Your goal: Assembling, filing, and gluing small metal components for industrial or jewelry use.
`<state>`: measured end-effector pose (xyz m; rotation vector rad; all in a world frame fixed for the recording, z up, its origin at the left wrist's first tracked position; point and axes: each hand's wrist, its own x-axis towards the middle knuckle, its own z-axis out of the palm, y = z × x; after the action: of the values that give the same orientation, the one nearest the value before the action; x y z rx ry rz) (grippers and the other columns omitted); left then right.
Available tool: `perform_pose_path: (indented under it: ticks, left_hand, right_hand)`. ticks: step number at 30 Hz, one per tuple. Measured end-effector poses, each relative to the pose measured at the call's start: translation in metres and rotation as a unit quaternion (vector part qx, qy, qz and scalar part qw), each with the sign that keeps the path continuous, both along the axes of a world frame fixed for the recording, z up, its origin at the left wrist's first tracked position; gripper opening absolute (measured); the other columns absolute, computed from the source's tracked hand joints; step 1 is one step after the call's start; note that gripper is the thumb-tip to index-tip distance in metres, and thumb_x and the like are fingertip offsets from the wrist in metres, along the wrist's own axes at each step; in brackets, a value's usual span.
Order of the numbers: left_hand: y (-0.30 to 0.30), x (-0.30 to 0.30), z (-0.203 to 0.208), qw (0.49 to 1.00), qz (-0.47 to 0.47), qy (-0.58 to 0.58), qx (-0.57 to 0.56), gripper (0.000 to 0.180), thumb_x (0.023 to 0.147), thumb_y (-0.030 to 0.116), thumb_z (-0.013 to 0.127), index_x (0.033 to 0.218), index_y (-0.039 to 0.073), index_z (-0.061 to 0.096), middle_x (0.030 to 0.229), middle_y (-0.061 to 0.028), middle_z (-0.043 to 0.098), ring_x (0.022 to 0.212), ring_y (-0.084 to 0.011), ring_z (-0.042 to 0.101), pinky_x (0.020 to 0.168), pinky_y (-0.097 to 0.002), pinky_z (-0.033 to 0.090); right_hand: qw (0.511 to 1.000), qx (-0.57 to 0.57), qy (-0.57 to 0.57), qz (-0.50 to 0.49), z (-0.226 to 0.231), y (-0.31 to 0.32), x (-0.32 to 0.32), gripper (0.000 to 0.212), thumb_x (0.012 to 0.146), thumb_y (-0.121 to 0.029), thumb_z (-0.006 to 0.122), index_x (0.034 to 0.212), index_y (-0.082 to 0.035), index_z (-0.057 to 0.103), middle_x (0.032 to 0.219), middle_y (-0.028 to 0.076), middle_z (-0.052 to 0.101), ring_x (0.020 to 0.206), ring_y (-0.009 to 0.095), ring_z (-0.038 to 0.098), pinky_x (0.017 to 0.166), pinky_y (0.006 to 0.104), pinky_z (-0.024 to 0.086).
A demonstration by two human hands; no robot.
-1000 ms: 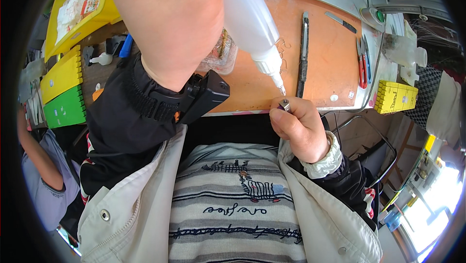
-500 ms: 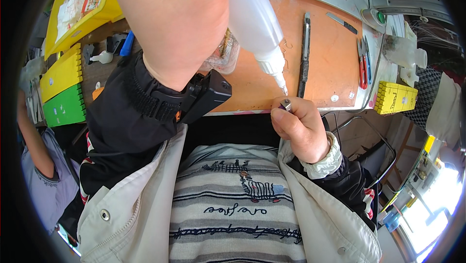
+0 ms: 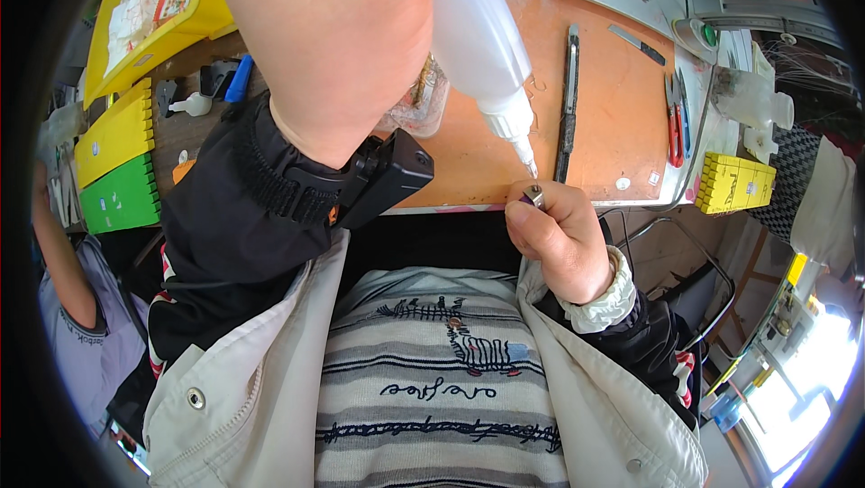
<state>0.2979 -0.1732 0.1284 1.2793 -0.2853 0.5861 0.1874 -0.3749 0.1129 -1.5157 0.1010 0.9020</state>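
Observation:
Large in the upper middle, my left hand (image 3: 333, 46) is closed round a translucent white squeeze bottle (image 3: 479, 42), which is tilted with its nozzle down. The nozzle's thin tip points at a small dark piece with a silvery metal top (image 3: 534, 195). From this angle I cannot tell whether tip and piece touch. My right hand (image 3: 566, 245) pinches that piece between thumb and bent forefinger, its top facing up, close to the near edge of the orange work board (image 3: 613, 109).
A black-handled knife (image 3: 569, 105), a thin blade (image 3: 636, 44) and red and blue hand tools (image 3: 678, 118) lie on the right. Behind my left wrist is a clear box (image 3: 419, 114). Yellow bins (image 3: 203, 6) stand left. Another person's arm (image 3: 63, 258) shows far left.
My left hand and the bottle have shifted slightly right. The right hand and its small piece have moved only a touch, also rightward; both grips are unchanged.

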Motion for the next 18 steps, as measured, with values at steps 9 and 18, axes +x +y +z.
perform_pose_path:
  ticks: [9,18]
  left_hand:
    - [-0.004,-0.004,0.006,0.999,0.020,0.037,-0.016,0.010,0.095,0.004,0.060,0.101,-0.003,0.055,0.085,-0.0079,0.061,0.048,-0.0099,0.059,0.041,-0.0188,0.045]
    - [-0.001,-0.003,0.006,0.999,0.013,0.024,-0.018,0.010,0.095,0.003,0.059,0.101,-0.004,0.055,0.085,-0.0077,0.060,0.049,-0.0098,0.059,0.042,-0.0189,0.045]
  right_hand:
    - [0.988,-0.082,-0.093,0.089,0.023,-0.025,-0.001,0.027,0.097,-0.025,0.062,0.100,0.001,0.064,0.070,0.000,0.054,0.064,0.006,0.046,0.058,0.0242,0.040]
    - [0.886,-0.267,-0.364,-0.109,0.028,-0.065,0.046,0.043,0.101,-0.015,0.047,0.142,-0.001,0.046,0.115,0.009,0.058,0.097,0.016,0.052,0.086,0.0260,0.041]
